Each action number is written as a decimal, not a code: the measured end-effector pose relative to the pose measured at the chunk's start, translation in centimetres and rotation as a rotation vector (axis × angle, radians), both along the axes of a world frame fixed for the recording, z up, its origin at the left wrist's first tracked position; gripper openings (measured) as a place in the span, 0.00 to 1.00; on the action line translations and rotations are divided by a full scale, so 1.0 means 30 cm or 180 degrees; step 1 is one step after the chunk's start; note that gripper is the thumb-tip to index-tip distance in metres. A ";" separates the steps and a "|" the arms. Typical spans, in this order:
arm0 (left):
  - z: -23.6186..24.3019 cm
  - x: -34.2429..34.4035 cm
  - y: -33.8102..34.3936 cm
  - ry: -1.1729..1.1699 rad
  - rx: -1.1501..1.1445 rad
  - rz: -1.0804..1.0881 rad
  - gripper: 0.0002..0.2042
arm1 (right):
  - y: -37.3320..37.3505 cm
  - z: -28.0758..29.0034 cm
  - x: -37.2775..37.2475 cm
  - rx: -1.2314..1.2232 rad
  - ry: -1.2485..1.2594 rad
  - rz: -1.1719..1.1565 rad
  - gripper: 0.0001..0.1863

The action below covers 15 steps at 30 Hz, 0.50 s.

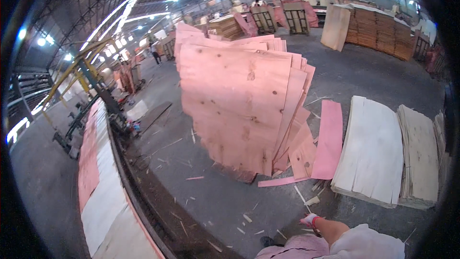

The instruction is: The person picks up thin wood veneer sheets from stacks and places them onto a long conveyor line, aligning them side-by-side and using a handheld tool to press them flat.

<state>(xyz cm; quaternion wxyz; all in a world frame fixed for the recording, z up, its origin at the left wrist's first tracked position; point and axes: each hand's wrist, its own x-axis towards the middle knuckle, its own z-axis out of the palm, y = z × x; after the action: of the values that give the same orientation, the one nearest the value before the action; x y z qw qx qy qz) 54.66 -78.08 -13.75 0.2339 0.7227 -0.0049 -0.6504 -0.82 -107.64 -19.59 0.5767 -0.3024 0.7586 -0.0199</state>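
Note:
My right hand [310,220], in a white and red glove, is held out at the lower right above the floor, with its fingers loosely apart and nothing visible in them. It is nearest to pale wood scraps [312,201] and the lower edge of a pile of white veneer sheets [366,146]. Beside that pile lie cream veneer sheets [417,153] and a narrow pink sheet [327,139]. A tall, uneven stack of pink veneer sheets [230,100] stands ahead of me. My left hand is not in view.
A long rail-edged bed [122,182] with pink and white sheets runs along the left, by yellow-framed machinery [88,79]. Brown veneer stacks [371,31] and upright trolleys [294,17] stand at the back. A person [155,52] is in the aisle. Wood strips litter the floor [215,211].

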 end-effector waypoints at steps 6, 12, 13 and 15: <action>0.214 0.265 -0.910 -0.0639 -0.0505 -0.0803 0.10 | -0.503 0.074 0.080 -0.0968 -0.0439 -0.0558 0.42; 0.410 0.105 -1.630 -0.0210 -0.1688 -0.0148 0.05 | -1.262 0.540 0.014 -0.2411 0.0929 0.0276 0.21; 0.383 0.103 -1.703 -0.0450 -0.1845 -0.0536 0.04 | -1.399 0.661 0.002 -0.2699 0.1023 0.0260 0.19; 0.398 0.001 -1.825 -0.0421 -0.1827 -0.0307 0.08 | -1.678 0.851 -0.081 -0.3377 0.1403 0.0261 0.17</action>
<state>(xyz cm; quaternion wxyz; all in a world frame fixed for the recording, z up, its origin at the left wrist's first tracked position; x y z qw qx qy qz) 54.69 -132.83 -1.80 0.3967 0.6668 -0.2382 -0.5843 -3.25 -157.99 5.94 0.1746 -0.5765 0.7348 -0.3118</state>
